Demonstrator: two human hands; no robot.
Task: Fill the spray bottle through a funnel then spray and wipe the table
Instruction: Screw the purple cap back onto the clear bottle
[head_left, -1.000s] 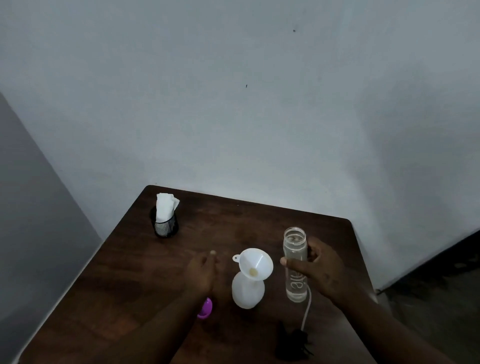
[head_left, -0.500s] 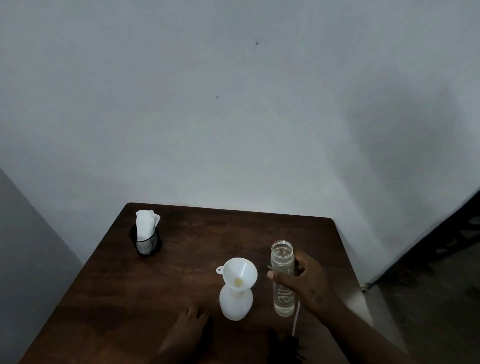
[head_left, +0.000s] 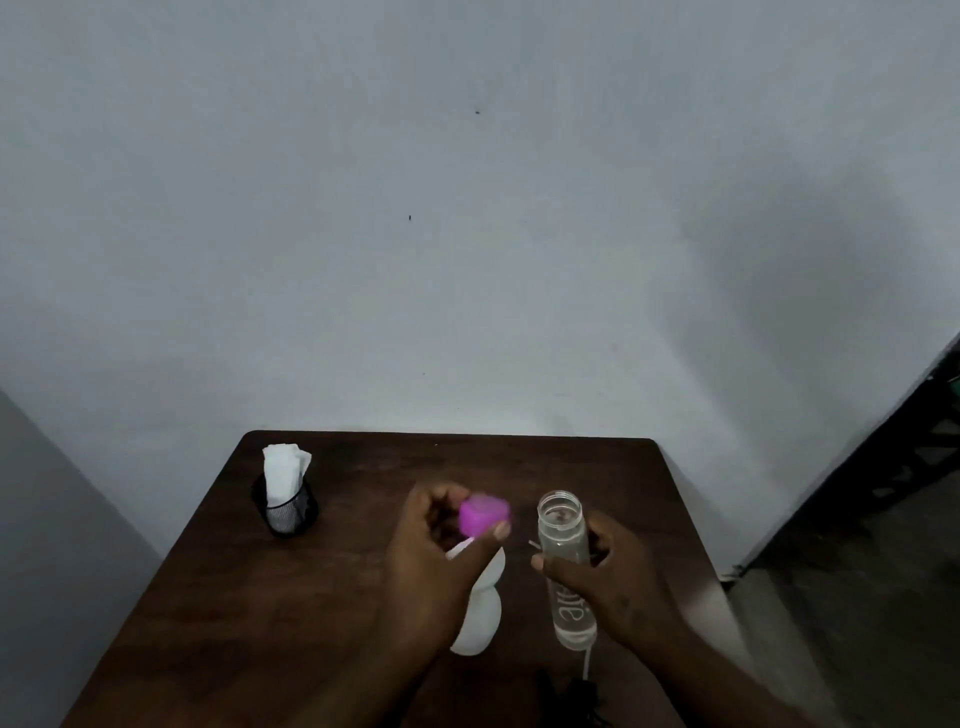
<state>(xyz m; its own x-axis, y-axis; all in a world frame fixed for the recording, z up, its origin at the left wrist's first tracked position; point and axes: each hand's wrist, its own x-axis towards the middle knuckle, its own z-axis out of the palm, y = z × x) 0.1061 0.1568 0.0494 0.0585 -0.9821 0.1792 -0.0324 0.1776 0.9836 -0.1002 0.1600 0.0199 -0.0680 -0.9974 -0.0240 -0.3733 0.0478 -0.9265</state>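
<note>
A white spray bottle (head_left: 480, 618) stands near the front middle of the brown table (head_left: 363, 519). My left hand (head_left: 441, 551) is in front of its top and hides most of the white funnel (head_left: 460, 550). That hand pinches a pink cap (head_left: 484, 514) between thumb and fingers, held up beside the clear water bottle (head_left: 566, 566). The water bottle stands upright with its mouth uncovered and clear liquid inside. My right hand (head_left: 608, 587) grips it around the middle.
A black mesh cup (head_left: 285, 512) holding white paper tissues (head_left: 283, 470) stands at the table's back left. A black object with a white cord (head_left: 587, 662) lies at the front edge. The table backs onto a grey wall; floor shows at right.
My left hand rose from the table's front with the pink cap and now holds it up in front of the funnel. My right hand stays on the water bottle.
</note>
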